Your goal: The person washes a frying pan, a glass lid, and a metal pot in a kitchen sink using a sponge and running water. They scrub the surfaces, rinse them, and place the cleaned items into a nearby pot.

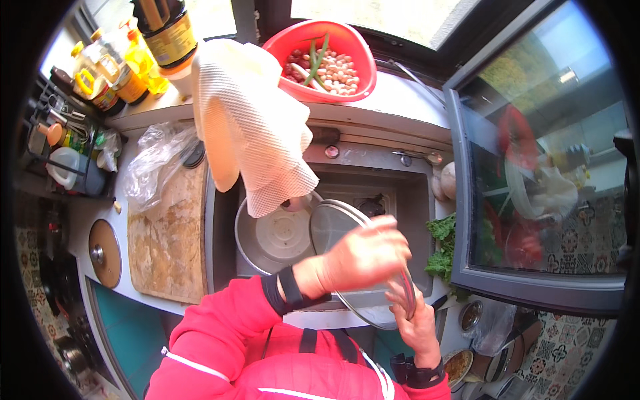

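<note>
A round glass lid [334,227] with a metal rim is tilted over the front right of the sink. At its right edge my right hand [419,320] grips the rim, thumb and fingers on opposite sides. My left hand [367,252], blurred, lies across the lid's upper right part. Its fingers are partly bunched, and I cannot tell whether they grip the lid. Under the lid's left side, a round metal basin [282,232] stands in the grey sink [410,200]. A pale textured cloth [250,105] hangs above the basin, hiding part of it.
Left of the sink lie a wooden cutting board [167,250], a clear plastic bag [160,160] and another lid [105,252]. A red basin [370,65] of beans sits on the sill. At right are leafy greens [442,245] and an open window sash [462,200].
</note>
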The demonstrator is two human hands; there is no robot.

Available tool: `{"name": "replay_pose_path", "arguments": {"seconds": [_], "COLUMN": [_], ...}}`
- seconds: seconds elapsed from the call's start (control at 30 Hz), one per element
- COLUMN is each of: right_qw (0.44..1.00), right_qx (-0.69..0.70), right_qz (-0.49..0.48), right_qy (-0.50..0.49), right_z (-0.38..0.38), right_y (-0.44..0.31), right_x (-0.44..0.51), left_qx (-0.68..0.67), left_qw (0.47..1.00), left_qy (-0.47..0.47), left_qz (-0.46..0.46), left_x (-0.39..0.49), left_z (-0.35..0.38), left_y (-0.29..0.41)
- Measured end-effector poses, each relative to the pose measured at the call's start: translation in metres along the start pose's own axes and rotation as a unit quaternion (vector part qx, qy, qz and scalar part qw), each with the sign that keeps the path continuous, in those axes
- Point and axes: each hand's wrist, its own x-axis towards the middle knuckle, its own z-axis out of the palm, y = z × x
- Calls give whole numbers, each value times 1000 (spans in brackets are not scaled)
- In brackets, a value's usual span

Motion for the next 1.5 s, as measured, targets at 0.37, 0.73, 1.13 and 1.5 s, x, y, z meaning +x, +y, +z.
{"name": "replay_pose_path", "arguments": {"seconds": [0.37, 0.73, 1.13, 1.5], "right_qw": [992, 1000, 996, 940], "right_qx": [104, 6, 63, 276], "right_qz": [67, 27, 64, 195], "right_qy": [10, -14, 8, 50], "right_z": [-17, -10, -13, -12], "right_y": [-1, 23, 20, 33], "right_x": [-11, -39, -27, 0], "left_qx": [-31, -16, 26, 47], "left_qw": [948, 998, 991, 898], "left_qy": [115, 33, 57, 75], "left_qz": [-294, -44, 121, -431], "left_x": [-38, -9, 41, -82], "left_z": [-8, 3, 20, 21], "left_y": [-35, -7, 21, -89]}}
